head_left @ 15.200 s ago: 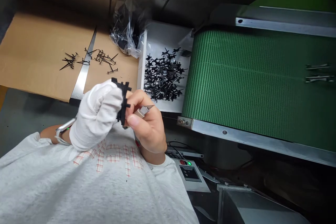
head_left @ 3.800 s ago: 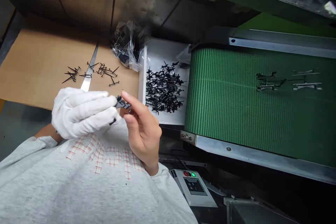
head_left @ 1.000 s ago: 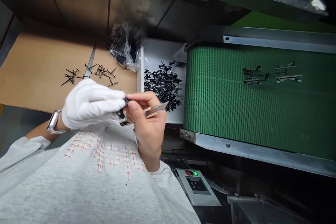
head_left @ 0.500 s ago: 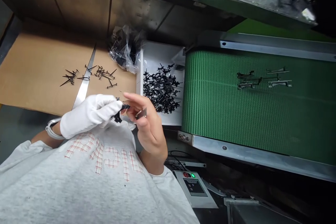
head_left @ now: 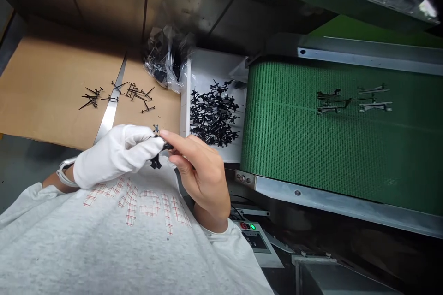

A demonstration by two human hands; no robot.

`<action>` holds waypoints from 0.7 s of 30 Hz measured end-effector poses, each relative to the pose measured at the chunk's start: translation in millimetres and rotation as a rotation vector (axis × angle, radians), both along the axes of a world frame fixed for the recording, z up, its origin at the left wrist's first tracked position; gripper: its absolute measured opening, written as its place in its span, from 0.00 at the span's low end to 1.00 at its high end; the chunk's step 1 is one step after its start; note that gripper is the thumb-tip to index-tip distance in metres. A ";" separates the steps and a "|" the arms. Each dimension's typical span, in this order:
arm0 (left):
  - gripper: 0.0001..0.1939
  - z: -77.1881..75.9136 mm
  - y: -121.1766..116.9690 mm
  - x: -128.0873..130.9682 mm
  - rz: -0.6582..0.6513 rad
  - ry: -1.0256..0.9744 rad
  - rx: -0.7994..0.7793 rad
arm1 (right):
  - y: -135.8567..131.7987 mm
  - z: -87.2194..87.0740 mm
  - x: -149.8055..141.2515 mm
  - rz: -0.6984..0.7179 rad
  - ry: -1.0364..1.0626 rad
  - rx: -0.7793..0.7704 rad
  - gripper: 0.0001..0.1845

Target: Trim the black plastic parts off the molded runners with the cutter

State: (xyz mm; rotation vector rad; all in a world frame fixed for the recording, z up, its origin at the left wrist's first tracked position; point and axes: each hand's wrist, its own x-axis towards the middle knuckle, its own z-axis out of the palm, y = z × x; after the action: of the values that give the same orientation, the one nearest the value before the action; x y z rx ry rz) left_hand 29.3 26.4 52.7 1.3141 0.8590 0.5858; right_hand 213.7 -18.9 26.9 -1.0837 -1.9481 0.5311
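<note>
My left hand (head_left: 119, 154), in a white glove, pinches a small black plastic part (head_left: 156, 161) in front of my chest. Parts of it stick out above and below the gloved fingers. My bare right hand (head_left: 202, 170) meets it from the right, index finger stretched across to the gloved fingertips and thumb curled below. The small flat grey blade-like piece seen in this hand in the earlier view is now hidden behind the fingers. Just beyond the hands, a white box (head_left: 188, 101) holds a heap of black plastic parts (head_left: 216, 115).
Left, a brown cardboard surface (head_left: 41, 78) carries a steel ruler (head_left: 110, 113) and several thin black pieces (head_left: 136, 92). A clear plastic bag (head_left: 166, 62) stands behind. Right, several parts (head_left: 328, 101) lie on a green conveyor belt (head_left: 287, 143); a control box (head_left: 268, 253) sits below.
My right hand has turned, and its index finger has come against the black part at the left fingertips. The grey blade-like piece has gone out of sight. The view has shifted slightly.
</note>
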 end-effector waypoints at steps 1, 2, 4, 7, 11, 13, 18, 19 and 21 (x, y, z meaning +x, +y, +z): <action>0.17 -0.1 0.0 -0.4 0.002 0.000 0.000 | 0.1 0.1 0.1 -0.001 0.001 0.001 0.18; 0.17 -0.2 -0.1 -0.9 0.001 0.007 -0.003 | 0.1 0.1 0.2 -0.002 0.002 0.001 0.18; 0.16 -0.6 -0.2 -1.4 0.006 0.017 -0.014 | -0.1 0.1 0.2 -0.001 0.008 0.004 0.18; 0.16 -0.4 -0.5 -1.1 0.019 0.006 -0.008 | -0.7 0.1 0.0 -0.011 0.013 0.015 0.18; 0.16 1.7 -1.3 -0.8 0.033 0.013 0.028 | -1.3 0.3 -0.3 -0.037 -0.017 0.019 0.18; 0.16 1.9 -1.7 -1.0 0.039 0.012 0.044 | -1.5 0.4 -0.4 -0.041 -0.018 0.021 0.18; 0.15 -1.1 -1.9 -0.5 0.045 0.056 0.040 | -1.9 1.4 -0.6 -0.046 -0.018 0.015 0.17; 0.15 -1.5 -1.8 -0.4 0.043 0.061 0.035 | -1.9 1.9 -0.7 -0.051 -0.020 0.011 0.16; 0.16 -1.7 -1.7 -0.5 0.034 0.071 0.030 | -1.7 3.0 -0.8 -0.065 -0.021 0.002 0.15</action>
State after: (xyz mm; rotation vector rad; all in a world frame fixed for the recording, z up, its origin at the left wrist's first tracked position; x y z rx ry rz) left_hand 28.7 24.7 51.0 1.3570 0.9353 0.5831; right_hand 212.9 -20.6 30.0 -1.1514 -1.9244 0.4847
